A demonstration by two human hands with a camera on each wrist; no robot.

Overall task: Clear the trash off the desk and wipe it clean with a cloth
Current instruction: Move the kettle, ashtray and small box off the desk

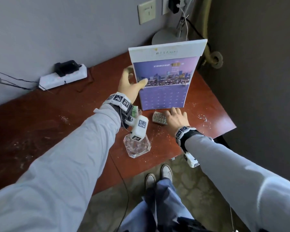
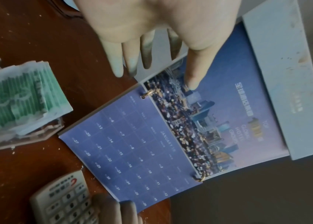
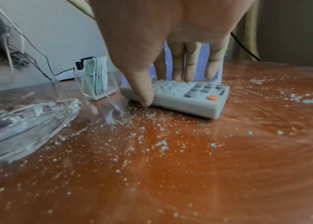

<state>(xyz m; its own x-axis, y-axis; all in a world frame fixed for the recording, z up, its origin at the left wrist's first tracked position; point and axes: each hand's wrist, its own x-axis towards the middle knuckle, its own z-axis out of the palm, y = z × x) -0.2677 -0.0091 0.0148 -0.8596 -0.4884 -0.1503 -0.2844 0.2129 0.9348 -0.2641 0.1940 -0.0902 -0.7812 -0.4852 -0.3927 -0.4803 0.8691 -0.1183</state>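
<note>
The right wrist view shows what the head view only hints at: white crumbs (image 3: 142, 136) scattered thickly over the reddish bench (image 1: 40, 131), around a glass ashtray (image 3: 23, 121). The right hand (image 1: 176, 118) has its grip clamped on a grey remote (image 3: 182, 97), thumb at its side. The left hand (image 1: 129, 84) pinches the standing calendar (image 1: 166, 79), thumb on its front.
</note>
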